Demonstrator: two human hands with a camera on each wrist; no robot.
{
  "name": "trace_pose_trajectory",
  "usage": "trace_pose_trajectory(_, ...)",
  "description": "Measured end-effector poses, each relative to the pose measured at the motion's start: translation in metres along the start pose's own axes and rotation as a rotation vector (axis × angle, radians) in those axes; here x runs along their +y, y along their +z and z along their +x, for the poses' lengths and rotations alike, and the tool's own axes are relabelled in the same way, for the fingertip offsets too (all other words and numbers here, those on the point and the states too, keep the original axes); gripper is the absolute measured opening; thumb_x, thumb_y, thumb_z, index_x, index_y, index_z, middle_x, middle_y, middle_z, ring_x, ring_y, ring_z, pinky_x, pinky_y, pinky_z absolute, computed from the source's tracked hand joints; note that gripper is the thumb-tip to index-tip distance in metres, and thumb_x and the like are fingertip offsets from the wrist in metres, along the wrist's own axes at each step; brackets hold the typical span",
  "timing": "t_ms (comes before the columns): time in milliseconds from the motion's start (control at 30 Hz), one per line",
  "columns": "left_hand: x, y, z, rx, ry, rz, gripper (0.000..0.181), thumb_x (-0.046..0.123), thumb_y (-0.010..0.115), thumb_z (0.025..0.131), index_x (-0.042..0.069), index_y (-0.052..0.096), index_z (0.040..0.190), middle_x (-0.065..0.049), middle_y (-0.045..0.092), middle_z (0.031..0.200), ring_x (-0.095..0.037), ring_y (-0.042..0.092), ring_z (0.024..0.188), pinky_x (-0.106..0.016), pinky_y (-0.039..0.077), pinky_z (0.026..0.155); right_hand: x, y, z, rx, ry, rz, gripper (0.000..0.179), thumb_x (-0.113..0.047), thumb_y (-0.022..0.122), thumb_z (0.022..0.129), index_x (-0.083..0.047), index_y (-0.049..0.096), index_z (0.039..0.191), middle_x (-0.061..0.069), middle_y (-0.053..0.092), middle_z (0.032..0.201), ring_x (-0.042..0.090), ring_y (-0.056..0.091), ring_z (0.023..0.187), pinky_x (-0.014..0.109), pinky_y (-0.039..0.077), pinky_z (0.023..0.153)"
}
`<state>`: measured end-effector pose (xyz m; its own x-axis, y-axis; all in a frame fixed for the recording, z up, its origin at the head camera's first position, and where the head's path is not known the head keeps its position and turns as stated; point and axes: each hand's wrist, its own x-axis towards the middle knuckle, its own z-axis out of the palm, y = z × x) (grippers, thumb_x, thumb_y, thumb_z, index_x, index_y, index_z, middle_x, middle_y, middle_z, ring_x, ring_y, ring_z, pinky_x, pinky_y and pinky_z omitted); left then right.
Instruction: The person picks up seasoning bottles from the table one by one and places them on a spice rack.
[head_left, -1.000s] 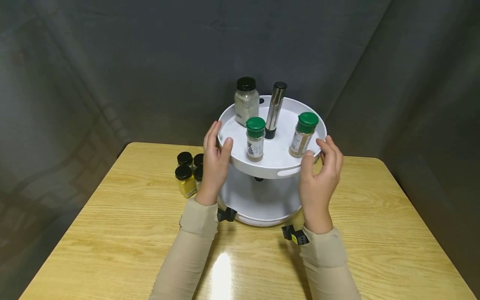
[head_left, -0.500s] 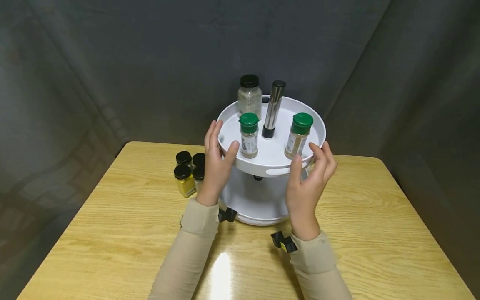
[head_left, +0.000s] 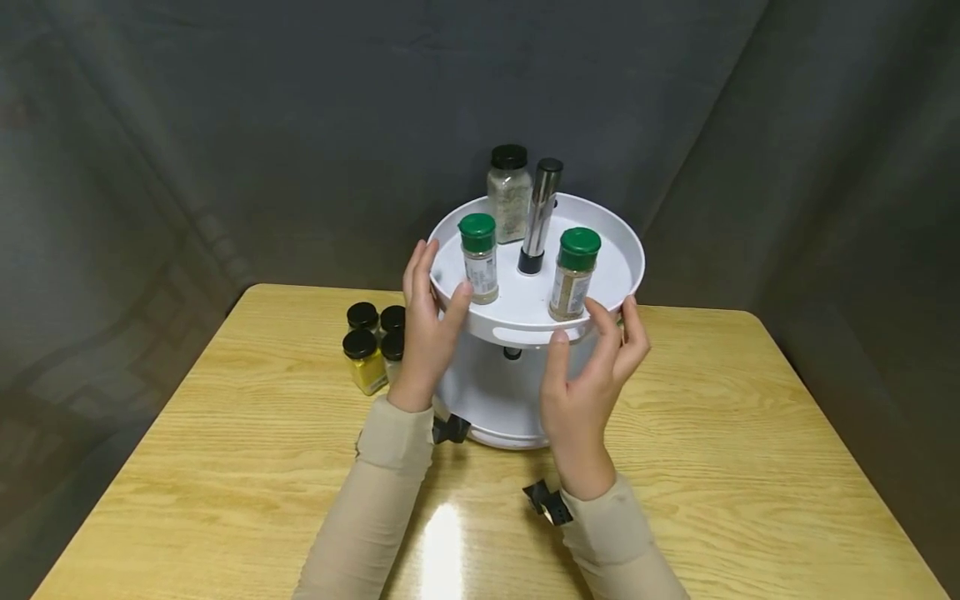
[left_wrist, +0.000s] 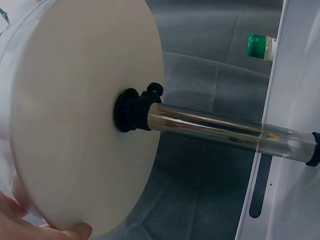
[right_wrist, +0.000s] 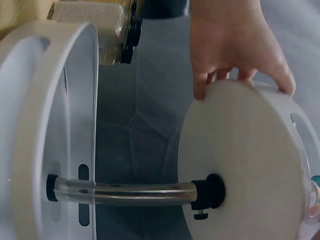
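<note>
Apparently turning the upper tray (head_left: 522,303), set above the lower tray (head_left: 491,392) near the middle of the desk's (head_left: 750,433) far edge. Holding its rim with left hand (head_left: 427,346) on the side toward the desk's left edge, and with right hand (head_left: 585,400) on the near side; both with fingers half bent round the rim, thumb spread. Cannot tell how firmly.

For a good turn: push along the rim, never down; keep level about the pole (head_left: 538,217); keep fingertips off the green-capped jars (head_left: 480,258) (head_left: 575,275); go slowly, to avoid tipping the tall black-capped jar (head_left: 511,196).

Compared with a second ago: turned clockwise as seen from above, with near jars carried toward the desk's left edge and tall jar toward its right. Found right hand further left, left hand almost unmoved.
</note>
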<state>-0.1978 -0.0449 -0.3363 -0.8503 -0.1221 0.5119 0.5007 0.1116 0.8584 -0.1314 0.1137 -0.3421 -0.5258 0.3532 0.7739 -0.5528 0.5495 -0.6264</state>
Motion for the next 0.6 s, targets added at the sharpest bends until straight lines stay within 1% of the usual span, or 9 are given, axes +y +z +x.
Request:
trace_pose_trajectory(200, -0.001, -0.003, 0.000, 0.020, 0.028, 0.002, 0.080, 0.040, 0.056, 0.092, 0.003, 0.029, 0.158, -0.019, 0.013, 0.165, -0.028, 0.021, 0.150, -0.040, 0.024, 0.123, -0.005, 0.005, -0.006, -0.022, -0.040, 0.022, 0.043, -0.007, 0.056, 0.093, 0.004, 0.050, 0.134, 0.025, 0.020, 0.153, 0.031, 0.017, 0.150, 0.051, 0.022, 0.121)
trace_pose_trajectory(367, -0.001, -0.004, 0.001, 0.030, 0.017, -0.006, 0.082, 0.044, 0.056, 0.092, 0.003, 0.029, 0.157, -0.017, 0.014, 0.164, -0.026, 0.022, 0.150, -0.038, 0.025, 0.122, -0.006, 0.006, -0.005, 0.001, -0.066, 0.018, 0.048, -0.009, 0.055, 0.093, 0.003, 0.045, 0.139, 0.025, 0.022, 0.152, 0.031, 0.020, 0.147, 0.050, 0.020, 0.121)
trace_pose_trajectory(500, -0.003, -0.004, 0.001, 0.028, 0.007, -0.005, 0.084, 0.046, 0.055, 0.091, 0.002, 0.029, 0.157, -0.016, 0.015, 0.164, -0.026, 0.022, 0.150, -0.038, 0.025, 0.122, -0.004, 0.003, 0.004, 0.010, -0.033, 0.020, 0.049, -0.012, 0.051, 0.096, 0.002, 0.041, 0.142, 0.024, 0.023, 0.152, 0.029, 0.021, 0.147, 0.046, 0.017, 0.122)
trace_pose_trajectory(600, -0.005, -0.005, 0.001, 0.023, 0.006, -0.008, 0.083, 0.046, 0.054, 0.093, 0.002, 0.028, 0.158, -0.016, 0.015, 0.165, -0.026, 0.022, 0.150, -0.039, 0.025, 0.122, 0.002, -0.001, 0.013, 0.009, 0.032, 0.053, 0.049, -0.015, 0.048, 0.098, 0.002, 0.039, 0.143, 0.022, 0.021, 0.153, 0.026, 0.019, 0.147, 0.043, 0.015, 0.123)
